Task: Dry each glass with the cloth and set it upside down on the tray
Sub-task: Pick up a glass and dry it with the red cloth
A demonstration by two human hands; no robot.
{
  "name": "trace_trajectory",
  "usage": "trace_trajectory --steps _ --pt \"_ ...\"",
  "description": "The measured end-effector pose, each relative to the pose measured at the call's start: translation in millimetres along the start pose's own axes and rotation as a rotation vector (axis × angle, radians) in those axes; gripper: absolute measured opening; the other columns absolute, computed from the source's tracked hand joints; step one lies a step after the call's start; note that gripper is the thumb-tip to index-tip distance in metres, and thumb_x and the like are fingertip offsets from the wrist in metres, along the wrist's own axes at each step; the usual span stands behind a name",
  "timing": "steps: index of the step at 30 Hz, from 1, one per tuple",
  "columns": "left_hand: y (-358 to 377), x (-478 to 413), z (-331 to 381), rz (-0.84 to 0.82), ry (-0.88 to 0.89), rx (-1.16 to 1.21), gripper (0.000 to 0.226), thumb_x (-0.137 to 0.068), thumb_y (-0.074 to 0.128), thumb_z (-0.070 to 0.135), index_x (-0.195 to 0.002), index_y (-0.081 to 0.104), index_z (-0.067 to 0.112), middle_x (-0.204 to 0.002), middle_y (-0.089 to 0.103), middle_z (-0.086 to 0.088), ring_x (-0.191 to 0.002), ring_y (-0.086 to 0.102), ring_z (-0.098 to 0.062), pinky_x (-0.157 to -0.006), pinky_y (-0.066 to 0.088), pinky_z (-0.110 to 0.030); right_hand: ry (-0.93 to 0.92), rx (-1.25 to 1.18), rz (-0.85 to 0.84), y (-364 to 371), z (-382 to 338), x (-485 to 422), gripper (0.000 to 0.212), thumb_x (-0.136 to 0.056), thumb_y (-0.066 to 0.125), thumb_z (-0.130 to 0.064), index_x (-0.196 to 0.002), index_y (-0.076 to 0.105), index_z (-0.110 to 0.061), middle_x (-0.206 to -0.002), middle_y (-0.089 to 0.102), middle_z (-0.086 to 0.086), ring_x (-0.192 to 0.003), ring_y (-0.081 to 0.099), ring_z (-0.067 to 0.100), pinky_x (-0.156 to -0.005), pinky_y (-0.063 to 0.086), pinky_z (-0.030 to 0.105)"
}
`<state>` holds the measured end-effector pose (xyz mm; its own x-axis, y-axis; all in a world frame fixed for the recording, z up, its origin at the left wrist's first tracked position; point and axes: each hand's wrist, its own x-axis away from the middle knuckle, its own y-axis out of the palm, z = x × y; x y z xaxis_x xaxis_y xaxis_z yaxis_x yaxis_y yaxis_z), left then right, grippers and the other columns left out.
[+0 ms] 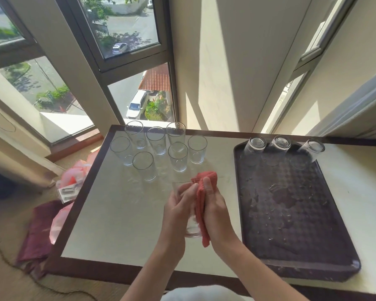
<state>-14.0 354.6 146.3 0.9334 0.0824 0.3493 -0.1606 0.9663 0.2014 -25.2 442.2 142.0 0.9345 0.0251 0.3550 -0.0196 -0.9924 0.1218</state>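
Left hand point(178, 210) curls round a clear drinking glass point(191, 228), tilted with the mouth away from the person, likely to steady it for wiping. Right hand point(217, 206) pinches a red textured cloth point(205, 181) against the glass wall; the cloth is bunched at the rim, probably to get inside. Both are held over the white table top with a dark brown edge point(117, 209).

Seven upright clear glasses point(156, 141) are clustered far left, likely the undried queue. Three upturned glasses point(279, 146) line the far edge of the dark brown textured tray point(295, 224) on the right, so the near part stays free.

No readable writing. The print on the small box on the floor point(67, 192) is too blurred.
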Motion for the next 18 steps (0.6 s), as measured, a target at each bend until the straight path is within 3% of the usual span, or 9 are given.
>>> trace_trajectory --steps 2,4,7,10,12,15,18 --pt "-1 -2 2 -0.052 -0.008 0.018 0.040 -0.073 0.071 0.036 -0.103 0.073 0.008 -0.083 0.076 -0.006 -0.078 0.072 -0.010 -0.063 0.052 -0.016 0.013 -0.036 0.013 -4 6 7 0.055 -0.087 0.041 -0.063 -0.115 0.064 -0.022 -0.097 0.074 0.008 -0.089 0.073 0.018 -0.084 0.056 0.034" --pt "-3 -5 4 -0.020 -0.007 0.023 0.056 -0.057 0.083 0.037 -0.103 0.070 0.008 -0.082 0.077 -0.002 -0.077 0.073 -0.013 -0.068 0.054 -0.023 0.063 -0.162 -0.011 -14 7 10 0.053 -0.089 0.043 -0.056 -0.112 0.067 -0.015 -0.094 0.075 0.009 -0.085 0.073 0.018 -0.078 0.055 0.030" --pt "-7 -9 4 0.077 0.037 0.038 0.075 -0.040 0.086 0.040 -0.106 0.066 0.013 -0.090 0.076 -0.006 -0.079 0.074 -0.017 -0.070 0.056 -0.028 0.307 -0.400 -0.034 -26 6 4 0.055 -0.094 0.044 -0.055 -0.100 0.078 -0.012 -0.103 0.076 0.015 -0.092 0.073 0.029 -0.085 0.055 0.043" --pt "-6 -9 7 0.120 0.107 0.047 0.075 -0.037 0.085 0.037 -0.106 0.065 0.016 -0.098 0.071 -0.006 -0.081 0.074 -0.010 -0.067 0.056 -0.021 0.495 -0.580 -0.087 -27 5 -9 0.073 -0.087 0.044 -0.070 -0.103 0.078 -0.007 -0.110 0.073 0.017 -0.094 0.071 0.033 -0.096 0.046 0.049" --pt "-1 -8 3 0.137 0.141 0.055 0.075 -0.038 0.086 0.033 -0.107 0.061 0.017 -0.100 0.070 -0.004 -0.085 0.075 -0.014 -0.071 0.058 -0.026 0.546 -0.678 -0.104 -27 -1 -17 0.079 -0.081 0.050 -0.074 -0.109 0.075 -0.005 -0.112 0.071 0.018 -0.099 0.068 0.035 -0.100 0.044 0.052" --pt "1 -7 -1 0.165 0.189 0.067 0.075 -0.042 0.088 0.029 -0.109 0.056 0.017 -0.100 0.071 0.006 -0.090 0.075 -0.023 -0.076 0.060 -0.037 0.556 -0.751 -0.133 -23 -5 -14 0.068 -0.083 0.059 -0.062 -0.117 0.068 -0.004 -0.112 0.070 0.022 -0.094 0.069 0.037 -0.086 0.054 0.047" --pt "-9 -12 1 0.187 0.242 0.031 0.075 -0.044 0.089 0.031 -0.108 0.053 0.016 -0.105 0.069 0.005 -0.093 0.075 -0.022 -0.079 0.061 -0.041 0.582 -0.748 -0.181 -18 -1 -1 0.054 -0.087 0.060 -0.051 -0.112 0.070 -0.004 -0.110 0.071 0.021 -0.090 0.070 0.035 -0.083 0.054 0.046"
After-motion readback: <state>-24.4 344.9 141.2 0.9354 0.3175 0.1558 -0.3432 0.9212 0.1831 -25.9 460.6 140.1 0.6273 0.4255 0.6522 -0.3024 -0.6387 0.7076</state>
